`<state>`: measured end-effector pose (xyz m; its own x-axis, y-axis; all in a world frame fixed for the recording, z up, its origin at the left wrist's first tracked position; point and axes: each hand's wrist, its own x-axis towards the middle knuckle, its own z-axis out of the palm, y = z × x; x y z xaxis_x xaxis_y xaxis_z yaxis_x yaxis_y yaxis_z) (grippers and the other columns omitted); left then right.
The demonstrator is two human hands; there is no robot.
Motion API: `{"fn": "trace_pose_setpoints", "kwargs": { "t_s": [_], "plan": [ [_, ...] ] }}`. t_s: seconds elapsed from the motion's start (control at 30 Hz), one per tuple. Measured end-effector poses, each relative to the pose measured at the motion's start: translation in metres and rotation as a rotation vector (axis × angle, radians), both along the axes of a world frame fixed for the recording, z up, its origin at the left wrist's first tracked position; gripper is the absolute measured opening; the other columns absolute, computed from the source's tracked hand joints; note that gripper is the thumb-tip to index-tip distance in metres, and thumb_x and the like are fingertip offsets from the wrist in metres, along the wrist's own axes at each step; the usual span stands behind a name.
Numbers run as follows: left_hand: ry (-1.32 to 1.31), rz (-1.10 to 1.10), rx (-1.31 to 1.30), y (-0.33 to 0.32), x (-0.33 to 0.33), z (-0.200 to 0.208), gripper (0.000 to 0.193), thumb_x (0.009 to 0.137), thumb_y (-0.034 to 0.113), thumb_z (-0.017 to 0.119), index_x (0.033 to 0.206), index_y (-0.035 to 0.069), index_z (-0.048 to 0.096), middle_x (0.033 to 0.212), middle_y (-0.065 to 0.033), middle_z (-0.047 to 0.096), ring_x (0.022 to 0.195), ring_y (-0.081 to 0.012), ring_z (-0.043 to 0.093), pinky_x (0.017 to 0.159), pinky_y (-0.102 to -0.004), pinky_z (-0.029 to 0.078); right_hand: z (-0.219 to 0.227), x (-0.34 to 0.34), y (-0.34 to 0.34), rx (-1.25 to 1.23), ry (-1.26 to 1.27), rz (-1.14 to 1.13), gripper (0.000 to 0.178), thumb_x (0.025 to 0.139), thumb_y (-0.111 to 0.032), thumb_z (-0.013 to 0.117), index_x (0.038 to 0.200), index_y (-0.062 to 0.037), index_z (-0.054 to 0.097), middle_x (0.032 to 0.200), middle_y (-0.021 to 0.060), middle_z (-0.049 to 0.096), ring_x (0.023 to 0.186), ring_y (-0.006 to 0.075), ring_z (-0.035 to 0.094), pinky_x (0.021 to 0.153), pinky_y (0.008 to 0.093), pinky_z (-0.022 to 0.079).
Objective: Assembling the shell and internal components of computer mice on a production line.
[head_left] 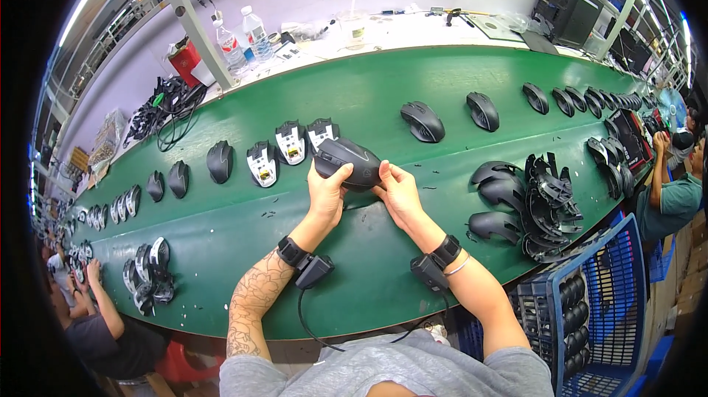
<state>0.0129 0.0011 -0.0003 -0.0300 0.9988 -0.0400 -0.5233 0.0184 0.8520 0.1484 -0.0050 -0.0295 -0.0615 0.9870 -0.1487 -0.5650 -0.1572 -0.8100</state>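
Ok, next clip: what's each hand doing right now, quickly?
Left hand: closed, holding the black mouse by its left end, thumb on top.
Right hand: closed, holding the same mouse at its right end.

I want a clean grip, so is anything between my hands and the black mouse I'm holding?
Nothing visible: your left hand and right hand both touch the black mouse directly. The white mouse bases lie beyond, not between.

The green bench (369,264) carries mice (423,121) and shells (546,205).
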Motion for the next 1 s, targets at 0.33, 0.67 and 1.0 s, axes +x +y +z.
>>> {"fn": "trace_pose_setpoints", "kwargs": {
  "t_s": [0.33, 0.67, 1.0],
  "plan": [
    [0.009, 0.024, 0.084, -0.002, 0.004, 0.005, 0.047, 0.072, 0.0, 0.066, 0.112, 0.005, 0.042, 0.101, -0.0068, 0.054, 0.091, -0.0177, 0.057, 0.076, -0.0305, 0.05, 0.0, 0.003, 0.0, 0.032, 0.045, 0.031, 0.032, 0.085, -0.034, 0.056, 0.089, -0.0029, 0.056, 0.092, 0.0047, 0.059, 0.088, 0.0141, 0.055, 0.082, 0.0326, 0.045],
    [-0.07, -0.081, -0.251, 0.018, -0.022, 0.002, 0.034, 0.089, 0.039, 0.045, 0.105, 0.011, 0.054, 0.099, -0.0032, 0.059, 0.09, -0.0156, 0.056, 0.078, -0.0339, 0.044, -0.001, 0.006, 0.004, 0.025, -0.031, 0.013, 0.034, 0.082, -0.039, 0.061, 0.084, -0.0052, 0.058, 0.081, 0.0017, 0.06, 0.075, 0.0097, 0.056, 0.07, 0.0243, 0.046],
    [-0.092, -0.362, -0.24, 0.014, -0.015, 0.019, 0.039, 0.094, 0.032, 0.041, 0.116, 0.001, 0.045, 0.113, -0.0141, 0.052, 0.106, -0.0283, 0.051, 0.09, -0.0427, 0.043, 0.009, 0.019, 0.015, -0.037, 0.0, -0.07, 0.047, 0.086, -0.049, 0.05, 0.086, -0.0026, 0.057, 0.077, 0.0046, 0.061, 0.069, 0.0135, 0.06, 0.066, 0.0261, 0.049]
  ]
}}
